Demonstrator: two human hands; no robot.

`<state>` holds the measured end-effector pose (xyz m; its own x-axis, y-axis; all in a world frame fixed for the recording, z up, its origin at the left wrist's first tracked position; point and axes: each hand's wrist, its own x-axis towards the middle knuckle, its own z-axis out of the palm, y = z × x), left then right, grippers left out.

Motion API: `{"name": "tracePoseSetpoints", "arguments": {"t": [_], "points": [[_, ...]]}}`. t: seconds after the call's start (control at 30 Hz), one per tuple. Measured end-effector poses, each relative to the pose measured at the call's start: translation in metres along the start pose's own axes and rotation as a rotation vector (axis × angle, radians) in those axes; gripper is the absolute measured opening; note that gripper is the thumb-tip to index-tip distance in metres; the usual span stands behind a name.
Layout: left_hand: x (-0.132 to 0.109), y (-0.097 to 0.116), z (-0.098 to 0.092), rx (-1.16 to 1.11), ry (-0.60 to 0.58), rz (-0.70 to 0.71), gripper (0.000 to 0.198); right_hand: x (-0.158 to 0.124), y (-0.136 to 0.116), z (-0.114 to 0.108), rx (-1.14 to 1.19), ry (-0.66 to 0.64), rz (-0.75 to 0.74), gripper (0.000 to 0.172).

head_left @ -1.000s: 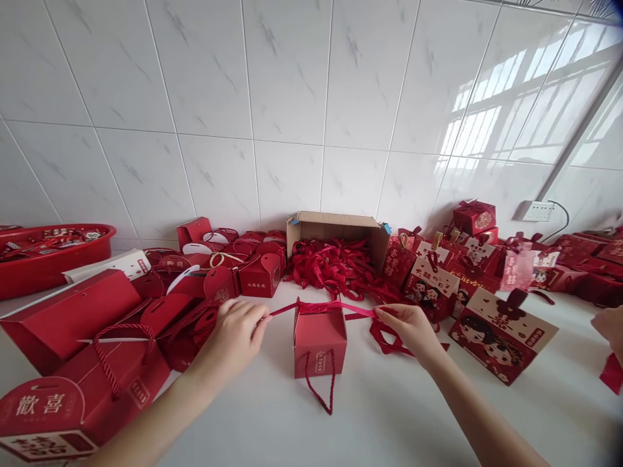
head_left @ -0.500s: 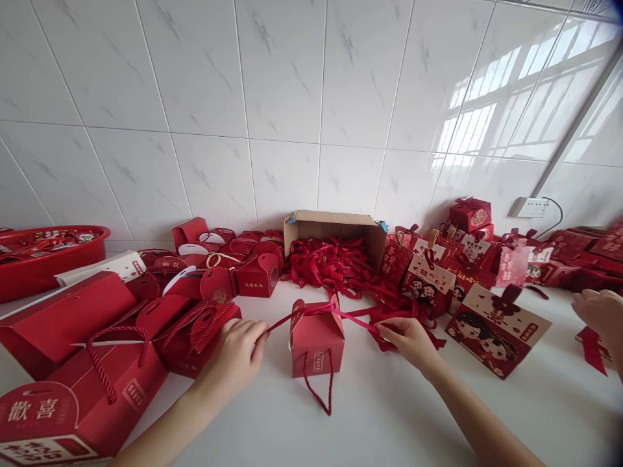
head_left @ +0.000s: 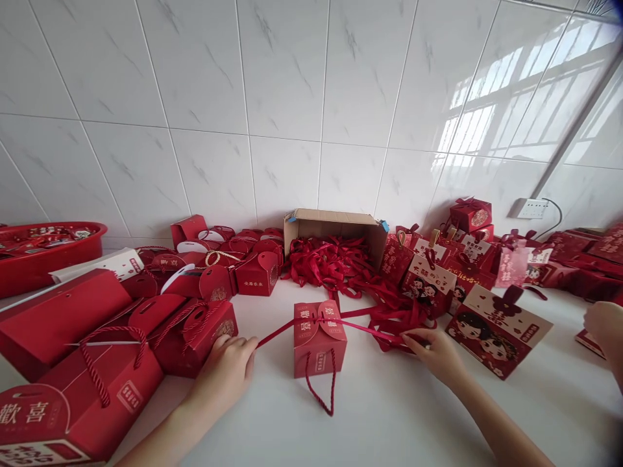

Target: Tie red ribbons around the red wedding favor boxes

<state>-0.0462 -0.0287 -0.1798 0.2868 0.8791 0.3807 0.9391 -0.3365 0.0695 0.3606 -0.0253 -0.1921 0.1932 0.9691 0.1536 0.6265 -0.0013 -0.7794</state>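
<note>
A small red gift box point(head_left: 319, 338) with a cord handle stands on the white table point(head_left: 379, 415) in front of me. A red ribbon point(head_left: 363, 325) runs through its top flaps and stretches out to both sides. My left hand point(head_left: 224, 372) pinches the ribbon's left end, low near the table. My right hand point(head_left: 433, 353) pinches the right end, beside a tangle of loose ribbon.
Flat and folded red boxes point(head_left: 68, 363) crowd the left. A cardboard box point(head_left: 335, 228) spilling red ribbons lies against the tiled wall. Finished printed boxes point(head_left: 496, 331) fill the right. A red basin point(head_left: 43, 250) sits far left. Another person's hand point(head_left: 606, 331) shows at the right edge.
Both my hands have pulled the ribbon ends outward and down toward the table. The box's top flaps have drawn together. The other person's hand drew back toward the right edge.
</note>
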Motion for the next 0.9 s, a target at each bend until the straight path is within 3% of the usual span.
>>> {"name": "tracePoseSetpoints", "arguments": {"t": [0.27, 0.43, 0.53, 0.6, 0.73, 0.83, 0.9], "points": [[-0.004, 0.005, -0.013, 0.143, 0.009, 0.012, 0.029, 0.002, 0.0, -0.005, -0.037, 0.014, -0.026, 0.04], [-0.002, 0.012, -0.027, 0.15, -0.126, -0.023, 0.028, 0.006, -0.007, -0.003, -0.071, 0.024, -0.064, 0.032], [0.005, 0.019, -0.038, -0.025, -0.154, -0.039, 0.022, 0.008, -0.027, 0.0, -0.075, 0.046, -0.145, 0.031], [0.013, 0.027, -0.045, -0.214, -0.082, -0.018, 0.028, 0.007, -0.05, 0.004, -0.045, 0.029, -0.257, 0.033], [0.034, 0.05, -0.045, -0.599, 0.074, -0.037, 0.025, 0.002, -0.1, 0.021, 0.108, -0.203, -0.519, 0.046], [0.049, 0.064, -0.036, -0.838, 0.008, -0.172, 0.028, 0.003, -0.125, 0.039, 0.102, -0.365, -0.633, 0.068], [0.055, 0.069, -0.031, -0.912, -0.037, -0.241, 0.03, 0.007, -0.131, 0.048, 0.08, -0.424, -0.658, 0.071]]}}
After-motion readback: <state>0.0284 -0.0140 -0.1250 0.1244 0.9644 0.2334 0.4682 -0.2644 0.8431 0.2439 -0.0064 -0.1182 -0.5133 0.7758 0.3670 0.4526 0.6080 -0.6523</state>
